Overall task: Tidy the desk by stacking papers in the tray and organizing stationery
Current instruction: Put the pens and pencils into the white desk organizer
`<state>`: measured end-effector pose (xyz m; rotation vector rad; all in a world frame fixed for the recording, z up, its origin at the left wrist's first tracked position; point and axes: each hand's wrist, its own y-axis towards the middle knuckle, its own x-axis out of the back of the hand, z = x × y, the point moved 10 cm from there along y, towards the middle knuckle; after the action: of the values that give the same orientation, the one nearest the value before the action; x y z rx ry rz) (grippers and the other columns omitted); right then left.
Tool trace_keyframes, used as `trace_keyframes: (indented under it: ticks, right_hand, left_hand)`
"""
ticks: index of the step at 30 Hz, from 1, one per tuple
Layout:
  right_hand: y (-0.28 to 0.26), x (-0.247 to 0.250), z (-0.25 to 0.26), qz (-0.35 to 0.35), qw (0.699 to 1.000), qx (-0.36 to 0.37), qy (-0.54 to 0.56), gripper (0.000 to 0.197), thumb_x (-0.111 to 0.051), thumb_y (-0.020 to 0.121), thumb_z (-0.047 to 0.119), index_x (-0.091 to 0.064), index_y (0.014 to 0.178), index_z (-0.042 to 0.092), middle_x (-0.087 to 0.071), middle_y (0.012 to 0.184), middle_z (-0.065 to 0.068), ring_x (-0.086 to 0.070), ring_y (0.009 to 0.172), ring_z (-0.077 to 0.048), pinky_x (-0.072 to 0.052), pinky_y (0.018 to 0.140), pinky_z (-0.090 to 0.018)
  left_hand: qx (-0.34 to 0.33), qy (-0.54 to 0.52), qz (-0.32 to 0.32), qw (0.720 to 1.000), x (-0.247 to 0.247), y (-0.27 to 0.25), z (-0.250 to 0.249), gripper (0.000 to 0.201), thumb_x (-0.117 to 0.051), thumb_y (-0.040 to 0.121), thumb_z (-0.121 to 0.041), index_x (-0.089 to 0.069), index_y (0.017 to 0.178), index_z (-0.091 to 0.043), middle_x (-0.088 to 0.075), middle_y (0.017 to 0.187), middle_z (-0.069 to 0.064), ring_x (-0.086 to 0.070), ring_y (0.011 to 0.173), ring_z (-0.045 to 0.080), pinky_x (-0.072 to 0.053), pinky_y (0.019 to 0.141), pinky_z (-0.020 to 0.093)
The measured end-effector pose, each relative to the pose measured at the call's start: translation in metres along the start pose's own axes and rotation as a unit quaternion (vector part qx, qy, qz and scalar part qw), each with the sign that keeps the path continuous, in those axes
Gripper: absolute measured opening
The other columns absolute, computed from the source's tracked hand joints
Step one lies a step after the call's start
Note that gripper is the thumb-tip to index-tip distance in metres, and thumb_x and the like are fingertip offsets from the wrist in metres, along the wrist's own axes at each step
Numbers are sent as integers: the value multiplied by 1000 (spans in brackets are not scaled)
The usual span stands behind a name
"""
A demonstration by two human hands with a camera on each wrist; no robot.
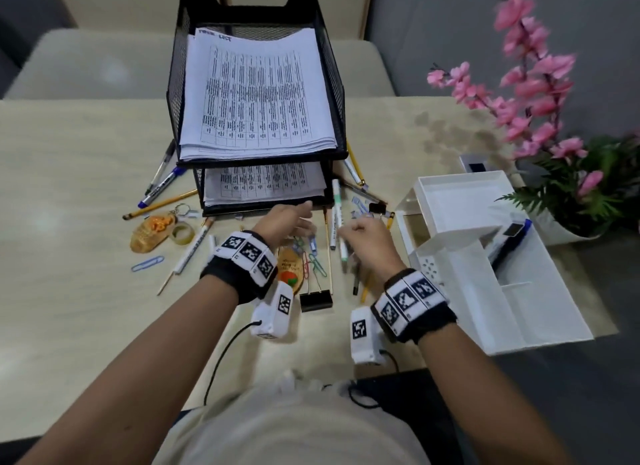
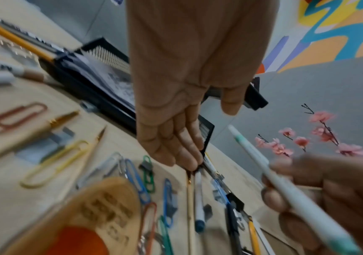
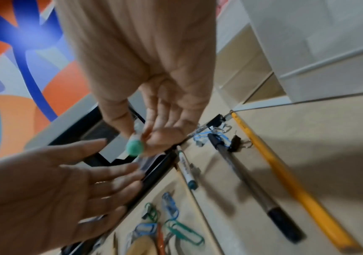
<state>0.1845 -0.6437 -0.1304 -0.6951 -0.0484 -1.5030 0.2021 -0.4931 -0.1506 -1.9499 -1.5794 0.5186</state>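
My right hand [image 1: 367, 243] pinches a green-capped pen [image 2: 285, 188] mid-barrel, lifted at 5 o'clock of the tray [image 1: 341, 94]. Light, rigid, probably slick: best held at the middle. Left hand [image 1: 282, 222], fingers straight, holds nothing.

The mesh tray [image 1: 255, 14] is black, its papers [image 1: 256, 94] white with black printed grids. The table [image 1: 69, 187] is pale beige. The organizer box [image 1: 485, 291] is white, the flowers [image 1: 526, 84] pink, the pencil [image 3: 285, 172] yellow.
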Motion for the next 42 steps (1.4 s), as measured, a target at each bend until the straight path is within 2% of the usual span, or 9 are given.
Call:
trace_keyframes:
  ticks: [4, 8, 14, 21, 26, 29, 32, 36, 42]
  right_hand:
    - [-13, -24, 7, 119, 993, -1, 14, 21, -56, 90, 10, -61, 70, 14, -60, 71, -4, -53, 54, -12, -46, 45, -20]
    - [24, -6, 3, -18, 997, -20, -74, 22, -51, 88, 6, -63, 74, -5, -68, 81, -23, -64, 71, -32, -57, 75, -41]
    - [41, -20, -2, -23, 958, -49, -281, 25, -50, 91, 14, -56, 109, -3, -59, 119, -22, -57, 110, -36, -46, 81, -36]
    - [16, 11, -10, -72, 994, -32, -79, 37, -57, 85, 14, -38, 52, 14, -46, 60, -6, -47, 58, -22, -43, 61, -24]
    - [-24, -18, -17, 95, 994, -18, 50, 17, -56, 91, 13, -60, 75, 12, -64, 74, -8, -61, 63, -25, -51, 58, -37]
    - [-21, -3, -33, 34, 999, -13, 24, 22, -59, 89, 14, -62, 67, 8, -62, 69, -9, -60, 63, -25, -50, 62, -39]
    - [-17, 14, -49, -40, 989, -39, -139, 30, -59, 87, 24, -52, 60, 12, -61, 72, -11, -63, 76, -29, -48, 71, -35]
    - [-19, 3, -54, -9, 959, -73, -273, 20, -54, 88, 22, -56, 96, 4, -57, 108, -18, -55, 103, -35, -41, 76, -33]
    - [-18, 13, -50, -46, 988, -40, -144, 16, -51, 85, 21, -54, 76, 9, -63, 81, -9, -60, 79, -28, -47, 69, -33]
  left_hand:
    - [-7, -60, -2, 998, -13, 7, 0, 34, -38, 99, -28, -51, 72, -13, -55, 76, 3, -53, 63, 13, -36, 62, 27]
    - [-21, -163, -82, 983, 14, 7, 5, 30, -32, 101, -17, -41, 74, -9, -49, 49, 1, -44, 26, 5, -36, 38, 18]
    - [-21, -109, -61, 992, 38, 7, 20, 32, -38, 100, -14, -50, 70, -9, -49, 41, -5, -39, 27, 1, -34, 30, 11]
    - [27, -176, 21, 984, 11, 4, 22, 27, -32, 102, -23, -50, 91, -6, -56, 77, 12, -62, 60, 19, -55, 48, 21]
    - [4, -149, 67, 987, -40, 3, 11, 32, -28, 103, -24, -52, 89, -8, -59, 71, 7, -55, 61, 18, -48, 56, 28]
    - [-23, -149, 36, 988, -43, 6, 10, 36, -27, 103, -21, -47, 76, -9, -61, 74, 10, -62, 67, 21, -49, 64, 30]
    - [-23, -203, -14, 979, -32, 5, 12, 30, -30, 102, -18, -42, 76, -11, -57, 57, 5, -62, 43, 13, -52, 44, 22]
    - [-38, -171, -27, 984, -28, 2, 11, 22, -36, 99, -11, -41, 78, -13, -41, 51, 0, -41, 30, 5, -41, 35, 15]
    - [-19, -187, -20, 982, -39, 5, 17, 22, -30, 98, -1, -47, 85, -6, -52, 70, 10, -56, 53, 14, -49, 40, 18]
